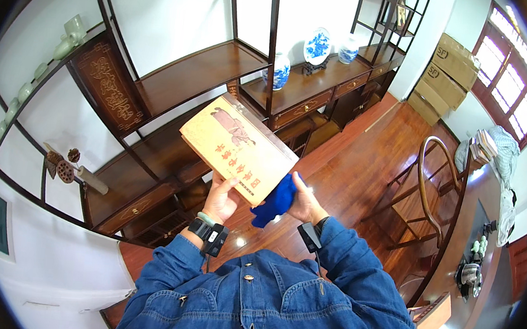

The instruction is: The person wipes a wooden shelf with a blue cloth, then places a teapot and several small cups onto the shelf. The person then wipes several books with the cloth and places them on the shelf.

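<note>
My left hand (223, 198) grips the near end of a thick book or book box (241, 148), its thumb on the cover. The cover is cream-yellow, with a drawn robed figure and red characters. A crumpled blue cloth (276, 203) is in my right hand (306, 201), close by the lower right corner of the book. Whether the cloth touches the book I cannot tell. Both hands are in front of my chest, above the wooden floor.
A dark wooden display shelf (201, 70) with celadon pieces (70, 39) stands left and ahead. Blue-and-white vases (278, 72) and a plate (317, 46) stand on the cabinet. At right are a wooden chair (423, 188), a long table (467, 257) and stacked cardboard boxes (449, 77).
</note>
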The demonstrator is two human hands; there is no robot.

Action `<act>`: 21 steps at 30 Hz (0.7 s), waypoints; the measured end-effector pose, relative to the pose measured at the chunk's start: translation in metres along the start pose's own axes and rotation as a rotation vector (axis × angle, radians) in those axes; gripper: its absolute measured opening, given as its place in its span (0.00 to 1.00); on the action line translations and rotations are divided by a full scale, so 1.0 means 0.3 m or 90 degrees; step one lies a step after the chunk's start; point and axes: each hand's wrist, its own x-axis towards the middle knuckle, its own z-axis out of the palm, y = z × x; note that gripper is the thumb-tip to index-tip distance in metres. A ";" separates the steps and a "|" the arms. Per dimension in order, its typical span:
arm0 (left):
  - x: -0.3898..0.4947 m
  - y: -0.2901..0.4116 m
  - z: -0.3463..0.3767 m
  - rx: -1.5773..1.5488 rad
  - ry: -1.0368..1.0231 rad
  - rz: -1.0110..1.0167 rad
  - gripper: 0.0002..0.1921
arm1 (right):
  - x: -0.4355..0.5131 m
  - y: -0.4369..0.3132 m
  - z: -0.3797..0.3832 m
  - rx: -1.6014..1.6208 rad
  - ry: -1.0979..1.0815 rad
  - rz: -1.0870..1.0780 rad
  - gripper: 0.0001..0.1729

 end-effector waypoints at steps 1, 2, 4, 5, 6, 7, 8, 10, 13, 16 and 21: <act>0.006 -0.030 0.002 0.030 0.007 0.003 0.35 | 0.002 0.019 0.014 0.000 -0.063 0.020 0.45; 0.007 -0.057 0.002 0.018 -0.030 0.003 0.35 | 0.004 0.039 0.028 -0.021 -0.046 -0.016 0.43; 0.008 -0.080 -0.006 0.056 -0.040 -0.035 0.34 | 0.008 0.044 0.049 -0.019 0.010 -0.064 0.38; 0.004 -0.080 -0.012 0.101 -0.034 -0.067 0.34 | 0.010 0.035 0.056 -0.075 0.025 -0.122 0.36; 0.004 -0.074 -0.017 0.144 -0.029 -0.097 0.34 | 0.005 0.012 0.057 -0.126 0.017 -0.177 0.34; -0.005 -0.054 -0.028 0.205 -0.002 -0.192 0.31 | -0.004 -0.019 0.055 -0.172 -0.005 -0.236 0.32; -0.005 -0.027 -0.037 0.433 -0.009 -0.319 0.29 | -0.013 -0.056 0.051 -0.293 -0.023 -0.309 0.31; -0.020 0.017 -0.046 0.652 -0.042 -0.346 0.27 | -0.025 -0.124 0.048 -0.598 0.098 -0.386 0.34; -0.014 0.078 -0.028 0.864 0.012 0.056 0.29 | -0.039 -0.205 0.067 -1.076 0.204 -0.472 0.30; 0.002 0.134 0.006 1.068 -0.053 0.481 0.48 | -0.054 -0.214 0.126 -1.077 0.009 -0.533 0.33; 0.013 0.191 0.007 1.054 -0.125 0.222 0.44 | -0.107 -0.151 0.252 -1.121 -0.008 -0.676 0.34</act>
